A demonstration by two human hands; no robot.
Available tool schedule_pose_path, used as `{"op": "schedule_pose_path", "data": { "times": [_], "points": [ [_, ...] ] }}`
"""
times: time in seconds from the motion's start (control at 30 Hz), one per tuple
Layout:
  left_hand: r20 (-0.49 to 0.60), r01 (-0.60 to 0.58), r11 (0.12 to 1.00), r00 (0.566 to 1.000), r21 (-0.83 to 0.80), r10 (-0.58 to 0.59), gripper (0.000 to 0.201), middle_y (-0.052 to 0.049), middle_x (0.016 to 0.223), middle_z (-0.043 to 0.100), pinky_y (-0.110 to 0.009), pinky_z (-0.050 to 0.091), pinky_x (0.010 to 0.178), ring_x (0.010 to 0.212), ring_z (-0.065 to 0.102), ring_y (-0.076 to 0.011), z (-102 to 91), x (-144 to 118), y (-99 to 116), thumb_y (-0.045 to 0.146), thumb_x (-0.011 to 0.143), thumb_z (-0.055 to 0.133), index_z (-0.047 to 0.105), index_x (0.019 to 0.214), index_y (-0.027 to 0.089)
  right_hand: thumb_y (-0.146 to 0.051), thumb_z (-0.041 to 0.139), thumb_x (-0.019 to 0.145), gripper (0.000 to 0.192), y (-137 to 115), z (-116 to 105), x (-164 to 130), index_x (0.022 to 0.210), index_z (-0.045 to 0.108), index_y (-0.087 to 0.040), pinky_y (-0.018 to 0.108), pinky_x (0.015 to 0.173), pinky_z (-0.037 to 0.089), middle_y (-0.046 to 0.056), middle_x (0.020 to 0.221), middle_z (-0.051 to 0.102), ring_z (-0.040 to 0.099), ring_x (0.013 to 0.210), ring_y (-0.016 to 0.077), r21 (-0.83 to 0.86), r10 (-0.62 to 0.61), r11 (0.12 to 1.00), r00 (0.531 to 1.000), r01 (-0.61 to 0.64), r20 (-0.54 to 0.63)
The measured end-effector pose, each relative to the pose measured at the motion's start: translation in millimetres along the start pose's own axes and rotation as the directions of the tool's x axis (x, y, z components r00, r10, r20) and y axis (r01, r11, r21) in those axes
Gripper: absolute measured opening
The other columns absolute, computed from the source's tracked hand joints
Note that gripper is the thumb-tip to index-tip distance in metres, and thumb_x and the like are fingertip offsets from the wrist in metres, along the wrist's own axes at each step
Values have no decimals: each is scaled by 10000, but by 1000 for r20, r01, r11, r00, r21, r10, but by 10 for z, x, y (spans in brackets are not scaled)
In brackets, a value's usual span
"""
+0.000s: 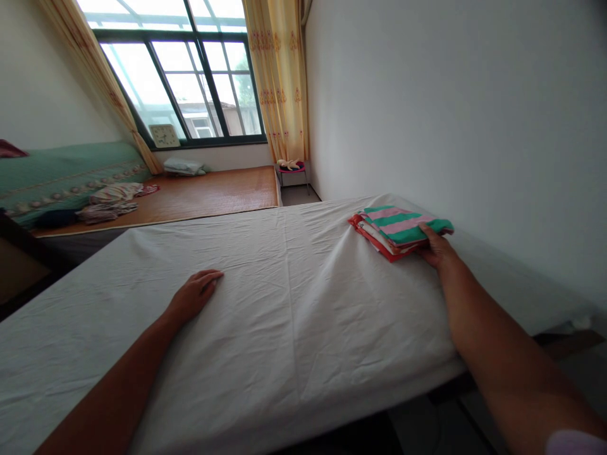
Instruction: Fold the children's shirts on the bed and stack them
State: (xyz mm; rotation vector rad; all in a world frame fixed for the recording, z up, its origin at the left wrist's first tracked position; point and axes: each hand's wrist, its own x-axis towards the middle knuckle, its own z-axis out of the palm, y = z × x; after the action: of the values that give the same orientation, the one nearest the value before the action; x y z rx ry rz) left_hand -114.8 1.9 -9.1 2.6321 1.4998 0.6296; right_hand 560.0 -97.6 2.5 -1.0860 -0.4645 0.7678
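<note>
At the right of the table, by the wall, lies a small stack of folded cloths (396,224). Green and pink stripes show on the top piece, with red and white layers beneath. My right hand (437,248) grips the stack's near right edge, its thumb on top and the other fingers mostly hidden under it. The white sheet (265,303) spread over the table is wrinkled and pulled into folds near the stack. Resting palm down on that sheet at the left, my left hand (195,292) holds nothing, its fingers stretched out.
Beyond the table stands a bed with a brown mat (222,189), holding crumpled clothes (111,201) and a folded pale bundle (184,166). A small pink stool (293,167) sits below the curtain (279,82). A white wall (450,114) borders the right side.
</note>
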Motion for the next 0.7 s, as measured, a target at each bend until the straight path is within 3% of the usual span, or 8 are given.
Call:
{"op": "schedule_pose_path", "data": {
  "times": [0.13, 0.3, 0.53, 0.7],
  "points": [
    [5, -3, 1000, 1000, 3, 3, 459, -75, 1214, 624, -411, 428, 1033, 1148, 557, -244, 5, 1, -3, 431, 874, 374, 647, 1165, 205, -297, 758, 702, 336, 1, -2, 14, 1006, 623, -250, 315, 663, 604, 26, 997, 690, 658, 829, 192, 22, 47, 999, 996, -49, 74],
    [1, -4, 1000, 1000, 7, 4, 447, -65, 1212, 625, -401, 430, 1030, 1149, 554, -239, 9, -5, -16, 432, 878, 377, 647, 1163, 219, -253, 787, 660, 354, 3, 54, -36, 984, 645, -242, 258, 601, 592, 17, 983, 690, 657, 791, 170, -45, 22, 999, 999, -20, 40],
    [7, -9, 1000, 1000, 1, 9, 449, -78, 1221, 618, -410, 413, 1041, 1158, 539, -236, 5, -15, 7, 416, 891, 363, 635, 1178, 203, -357, 782, 643, 479, 38, 112, -113, 1083, 605, -284, 370, 639, 599, 25, 1002, 692, 673, 778, 208, -78, 29, 997, 996, -22, 90],
    [-12, 9, 1000, 1000, -30, -9, 430, -73, 1200, 627, -421, 412, 1040, 1140, 544, -238, -20, -23, 75, 397, 880, 376, 651, 1158, 216, -286, 766, 606, 423, 141, 62, -54, 996, 604, -266, 389, 639, 595, 2, 907, 685, 667, 733, 203, -65, -45, 997, 999, 45, -5]
  ]
}}
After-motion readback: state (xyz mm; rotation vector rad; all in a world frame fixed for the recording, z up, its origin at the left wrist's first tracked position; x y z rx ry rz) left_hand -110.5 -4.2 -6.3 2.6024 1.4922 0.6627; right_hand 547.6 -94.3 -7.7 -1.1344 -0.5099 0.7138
